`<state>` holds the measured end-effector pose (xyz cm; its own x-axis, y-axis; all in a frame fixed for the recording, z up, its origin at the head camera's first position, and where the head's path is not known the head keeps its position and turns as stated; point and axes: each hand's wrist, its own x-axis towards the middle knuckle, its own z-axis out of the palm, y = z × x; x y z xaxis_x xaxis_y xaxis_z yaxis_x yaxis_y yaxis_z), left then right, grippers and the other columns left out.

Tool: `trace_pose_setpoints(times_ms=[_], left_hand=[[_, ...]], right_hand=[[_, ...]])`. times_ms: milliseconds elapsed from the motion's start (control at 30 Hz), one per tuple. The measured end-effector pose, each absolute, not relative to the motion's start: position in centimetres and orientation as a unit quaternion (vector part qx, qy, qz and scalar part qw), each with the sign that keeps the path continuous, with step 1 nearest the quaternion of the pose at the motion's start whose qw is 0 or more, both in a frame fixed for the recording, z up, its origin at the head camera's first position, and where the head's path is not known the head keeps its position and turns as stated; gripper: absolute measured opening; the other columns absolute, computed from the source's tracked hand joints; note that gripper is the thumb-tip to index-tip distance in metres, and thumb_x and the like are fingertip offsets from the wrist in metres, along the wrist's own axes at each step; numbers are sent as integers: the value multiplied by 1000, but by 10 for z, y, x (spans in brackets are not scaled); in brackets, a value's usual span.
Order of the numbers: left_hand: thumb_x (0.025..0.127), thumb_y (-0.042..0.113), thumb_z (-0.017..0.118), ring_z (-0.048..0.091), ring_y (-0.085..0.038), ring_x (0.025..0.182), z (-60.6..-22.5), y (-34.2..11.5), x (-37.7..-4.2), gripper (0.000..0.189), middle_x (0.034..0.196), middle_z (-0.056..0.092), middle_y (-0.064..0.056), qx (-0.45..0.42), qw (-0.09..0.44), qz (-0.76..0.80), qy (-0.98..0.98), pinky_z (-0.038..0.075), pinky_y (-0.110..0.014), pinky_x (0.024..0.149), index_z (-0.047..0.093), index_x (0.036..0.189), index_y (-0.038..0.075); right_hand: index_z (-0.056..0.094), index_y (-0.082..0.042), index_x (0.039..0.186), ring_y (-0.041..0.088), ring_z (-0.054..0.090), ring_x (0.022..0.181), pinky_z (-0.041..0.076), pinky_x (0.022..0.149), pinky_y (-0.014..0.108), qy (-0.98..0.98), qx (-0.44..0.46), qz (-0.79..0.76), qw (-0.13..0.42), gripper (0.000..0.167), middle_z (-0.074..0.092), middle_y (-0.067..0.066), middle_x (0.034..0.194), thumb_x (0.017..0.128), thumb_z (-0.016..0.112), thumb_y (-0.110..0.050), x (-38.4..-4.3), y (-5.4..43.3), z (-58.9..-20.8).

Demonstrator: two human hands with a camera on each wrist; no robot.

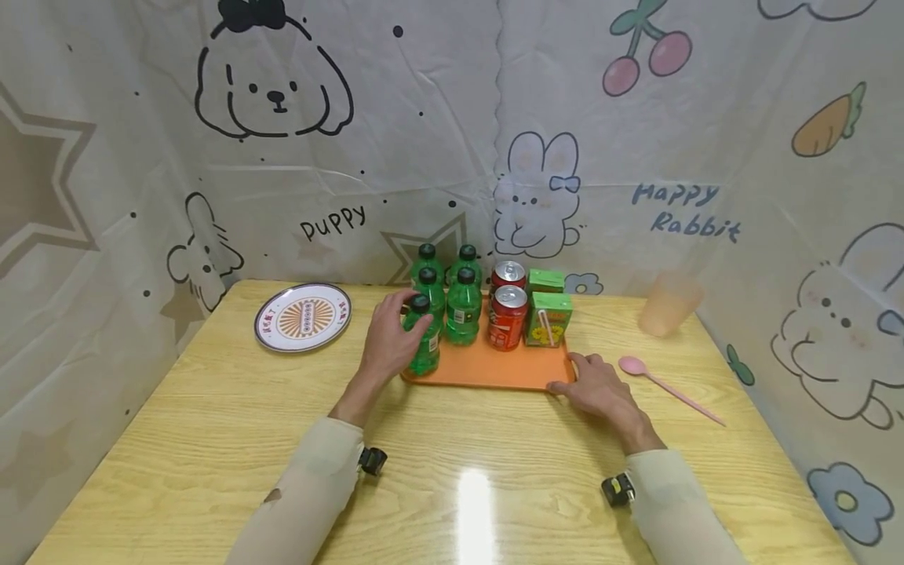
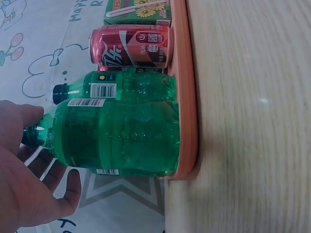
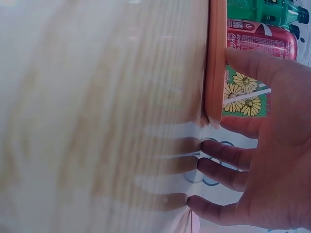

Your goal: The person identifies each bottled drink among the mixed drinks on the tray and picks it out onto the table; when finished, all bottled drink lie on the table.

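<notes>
A green bottle (image 1: 424,345) with a black cap stands upright at the front left of an orange tray (image 1: 487,369). My left hand (image 1: 390,336) holds it loosely round its neck, the thumb on the near side. In the left wrist view the lower fingers (image 2: 73,187) are curled and apart from the bottle. My right hand (image 1: 599,384) holds the tray's front right corner, thumb on the front rim and index finger at the side. Behind the held bottle are several more green bottles (image 1: 464,310), two red cola cans (image 1: 507,322) and two green juice boxes (image 1: 547,320).
A patterned white plate (image 1: 304,318) lies left of the tray. A pink spoon (image 1: 671,388) lies right of my right hand, with a translucent peach cup (image 1: 669,304) farther back. A printed curtain (image 1: 424,157) hangs behind the wooden table (image 1: 424,455).
</notes>
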<state>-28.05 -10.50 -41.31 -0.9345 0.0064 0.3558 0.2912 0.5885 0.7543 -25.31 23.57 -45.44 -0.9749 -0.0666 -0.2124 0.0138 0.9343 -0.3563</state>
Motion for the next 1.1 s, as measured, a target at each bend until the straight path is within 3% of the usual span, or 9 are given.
trace_pose_setpoints(times_ms=[500, 733, 900, 1100], left_hand=[[89, 27, 69, 56, -31, 109, -413, -99, -277, 42, 118, 62, -14, -92, 201, -451, -865, 45, -49, 97, 58, 125, 8], [88, 23, 71, 60, -32, 108, -411, -100, -272, 43, 117, 61, -15, -102, 208, -474, -850, 50, -48, 91, 58, 126, 6], [88, 20, 71, 60, -33, 112, -413, -98, -273, 42, 118, 60, -16, -120, 202, -481, -844, 48, -51, 99, 57, 125, 4], [88, 23, 72, 61, -32, 111, -419, -98, -275, 42, 117, 61, -14, -112, 203, -480, -846, 48, -50, 97, 58, 124, 7]], right_hand=[[35, -6, 148, 43, 45, 120, 45, 88, 61, 979, -22, -174, 104, 84, 43, 26, 137, 87, 59, -60, -254, 241, -456], [35, -7, 148, 44, 44, 122, 45, 89, 61, 979, -23, -175, 105, 84, 42, 26, 138, 87, 58, -60, -254, 242, -458], [35, -8, 148, 44, 43, 124, 45, 90, 62, 979, -21, -176, 101, 83, 42, 26, 138, 88, 58, -59, -254, 242, -458], [34, -7, 149, 43, 44, 123, 43, 91, 62, 979, -20, -176, 101, 82, 42, 25, 139, 88, 57, -58, -252, 242, -457]])
